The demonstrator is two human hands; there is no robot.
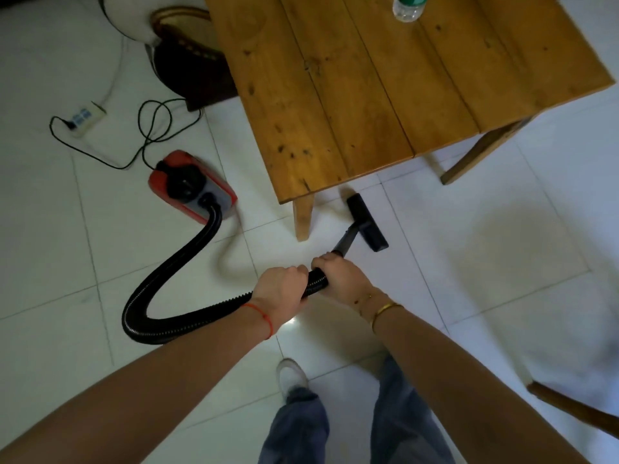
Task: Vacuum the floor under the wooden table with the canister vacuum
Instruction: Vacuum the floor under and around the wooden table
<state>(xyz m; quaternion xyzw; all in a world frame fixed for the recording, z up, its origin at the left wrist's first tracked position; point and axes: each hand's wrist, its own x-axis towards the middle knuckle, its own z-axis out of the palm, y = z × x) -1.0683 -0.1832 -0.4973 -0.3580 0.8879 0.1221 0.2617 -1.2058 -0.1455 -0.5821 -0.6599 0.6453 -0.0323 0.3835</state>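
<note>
A red and grey canister vacuum (192,185) sits on the white tiled floor, left of the wooden table (385,85). Its black ribbed hose (174,272) loops toward me. My left hand (279,291) grips the hose end and my right hand (338,274) grips it just ahead, where the black wand (346,241) begins. The wand runs down to the black floor nozzle (366,222), which rests flat on the tiles beside the table's near leg (303,217), just at the table's front edge.
A clear plastic bottle (407,6) stands on the tabletop's far side. The vacuum's black cord (150,128) snakes to a white power strip (85,117) on the left. A dark upholstered chair (191,58) stands behind the table's left corner. A curved wooden piece (576,408) shows at lower right.
</note>
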